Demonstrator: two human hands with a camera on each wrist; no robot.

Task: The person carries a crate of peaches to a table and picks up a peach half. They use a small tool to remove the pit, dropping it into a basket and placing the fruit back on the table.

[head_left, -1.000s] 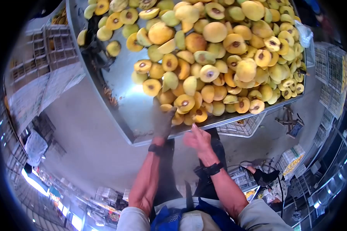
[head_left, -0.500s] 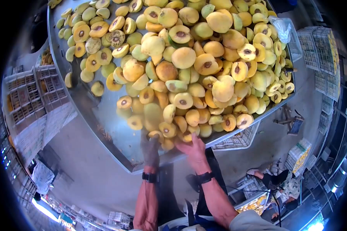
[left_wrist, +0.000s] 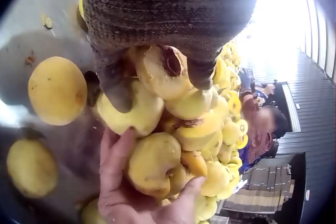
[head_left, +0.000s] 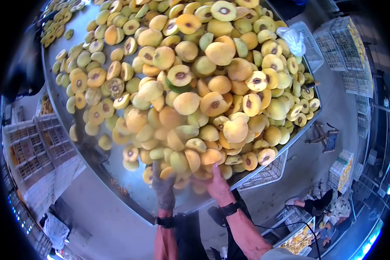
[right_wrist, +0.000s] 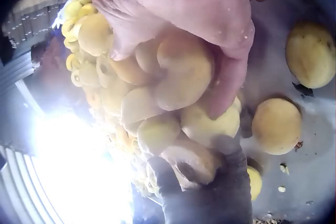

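Note:
Halved yellow peaches [head_left: 187,103], some with the stone showing, are heaped on a metal tray table [head_left: 117,173]. My left hand [head_left: 164,193], in a dark knit glove, is at the heap's near edge. In the left wrist view its thumb and fingers curl round a peach half [left_wrist: 163,71] with a brown stone. Opposite it, my bare right hand [head_left: 221,188] grips peach halves at the same edge. The right wrist view shows its thumb and fingers round a peach half [right_wrist: 184,69]. Fruit hides some fingertips.
Loose peach halves [left_wrist: 58,90] lie beside the hands. A white plastic crate [head_left: 266,173] stands below the tray's right edge; stacked crates [head_left: 39,143] stand at left. A plastic bag [head_left: 292,41] lies at the tray's far right corner. Another person [head_left: 333,208] is at lower right.
The right hand has come from the tray's near edge in to the fruit, facing the gloved left hand. Both hands now hold peach halves. The head view has shifted, showing more of the heap's far side.

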